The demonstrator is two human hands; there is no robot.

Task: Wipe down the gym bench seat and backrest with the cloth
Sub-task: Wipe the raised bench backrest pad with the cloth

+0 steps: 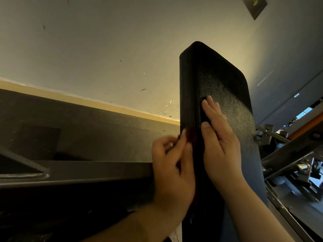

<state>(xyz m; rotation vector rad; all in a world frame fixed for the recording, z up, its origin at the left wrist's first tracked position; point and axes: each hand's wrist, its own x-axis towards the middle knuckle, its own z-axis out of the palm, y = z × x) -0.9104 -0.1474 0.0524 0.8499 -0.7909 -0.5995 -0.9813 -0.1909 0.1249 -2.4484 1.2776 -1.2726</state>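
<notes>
Left hand with cloth at backrest edge, right hand flat beside.

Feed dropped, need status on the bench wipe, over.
Right hand flat on backrest front. Left hand holds blurred dark cloth at its side edge. Nothing in the way.

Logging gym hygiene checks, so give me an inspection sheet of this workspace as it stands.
surface: black textured backrest, upright, sheen on its face.
job's things: dark reddish cloth, blurred, at backrest's side edge.
clutter: nothing seen.
grips: left hand pinches cloth; right hand flat on backrest.
cables: nothing seen.
surroundings: scuffed wall, metal frame at right.
</notes>
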